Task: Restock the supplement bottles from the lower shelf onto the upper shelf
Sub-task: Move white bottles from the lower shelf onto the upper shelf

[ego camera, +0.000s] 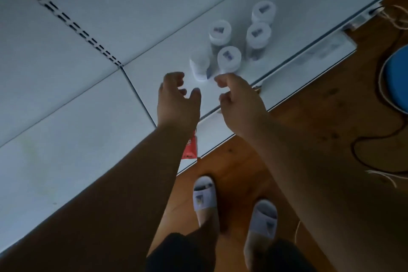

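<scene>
A view from a head-worn camera looks steeply down over a pale shelf (154, 59) with a wooden floor (309, 117) below it. Five white bottles (229, 58) stand clustered on the shelf near its front edge, seen mostly from their lids; four lids carry a small dark label, while the nearest-left bottle (199, 63) shows a plain top.

Both bare hands reach toward the cluster and hold nothing. The left hand (176, 97) is loosely spread, fingers gently curled, just short of the plain-topped bottle. The right hand (239, 95) has its fingers curled in with thumb and forefinger near each other, close beside the nearest labelled bottle but apparently not yet touching it.

To do this step well, each hand should probably close around a bottle's body rather than its lid, taking the two nearest bottles first so the ones behind are not knocked over, and lifting straight up before moving away.

Whether this is the lower or the upper shelf cannot be told; no second shelf level is clearly in view. The light is dim and the lid labels are too blurred to read. A red packet (190, 148) is partly hidden behind the left forearm. A blue round object (397, 77) is cut off at the right edge, next to trailing cords (375, 137). White slippers (205, 196) show below.
</scene>
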`<move>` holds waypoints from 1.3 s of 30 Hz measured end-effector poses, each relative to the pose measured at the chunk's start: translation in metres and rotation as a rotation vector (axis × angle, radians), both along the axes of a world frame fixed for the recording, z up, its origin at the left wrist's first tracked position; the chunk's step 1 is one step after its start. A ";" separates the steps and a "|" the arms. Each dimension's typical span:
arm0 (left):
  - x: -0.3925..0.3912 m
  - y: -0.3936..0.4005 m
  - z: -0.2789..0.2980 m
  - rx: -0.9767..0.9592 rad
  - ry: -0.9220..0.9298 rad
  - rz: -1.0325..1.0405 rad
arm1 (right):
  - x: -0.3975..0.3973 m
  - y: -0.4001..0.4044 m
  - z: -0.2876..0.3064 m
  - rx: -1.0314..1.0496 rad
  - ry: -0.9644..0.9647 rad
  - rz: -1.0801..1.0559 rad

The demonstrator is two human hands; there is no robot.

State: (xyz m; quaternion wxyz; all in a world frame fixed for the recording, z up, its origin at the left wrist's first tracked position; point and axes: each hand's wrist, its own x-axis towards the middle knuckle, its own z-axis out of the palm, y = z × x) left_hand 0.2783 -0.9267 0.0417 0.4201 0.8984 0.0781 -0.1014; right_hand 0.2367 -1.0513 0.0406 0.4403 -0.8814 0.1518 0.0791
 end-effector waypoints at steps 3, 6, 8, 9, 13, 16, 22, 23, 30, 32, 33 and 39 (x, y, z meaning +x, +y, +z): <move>0.028 -0.011 -0.030 -0.021 -0.003 -0.011 | 0.015 0.001 -0.033 0.021 -0.003 -0.018; 0.052 -0.024 -0.051 -0.102 0.055 0.010 | 0.025 0.002 -0.054 0.063 -0.034 -0.048; 0.063 -0.027 -0.061 -0.106 0.040 0.005 | 0.030 0.004 -0.063 0.095 -0.062 -0.074; 0.066 -0.029 -0.064 -0.097 0.019 0.001 | 0.031 0.004 -0.066 0.105 -0.076 -0.088; 0.068 -0.029 -0.062 -0.085 -0.014 0.031 | 0.031 0.003 -0.068 0.136 -0.060 -0.123; 0.054 -0.015 -0.043 -0.097 0.003 0.062 | 0.024 0.002 -0.055 0.224 -0.024 -0.155; -0.015 0.015 0.051 -0.518 0.262 -0.001 | -0.013 -0.001 0.042 0.376 -0.095 -0.255; -0.026 0.015 0.073 -0.628 0.306 0.003 | -0.023 -0.003 0.065 0.385 -0.105 -0.248; -0.081 -0.016 0.229 -1.013 0.291 0.076 | -0.075 -0.029 0.230 0.360 -0.190 -0.158; -0.091 -0.026 0.260 -1.100 0.285 0.083 | -0.084 -0.037 0.265 0.381 -0.234 -0.145; -0.095 -0.031 0.273 -1.133 0.293 0.074 | -0.087 -0.043 0.279 0.379 -0.251 -0.134; -0.093 -0.045 0.324 -1.177 0.351 -0.105 | -0.086 -0.072 0.337 0.340 -0.179 -0.086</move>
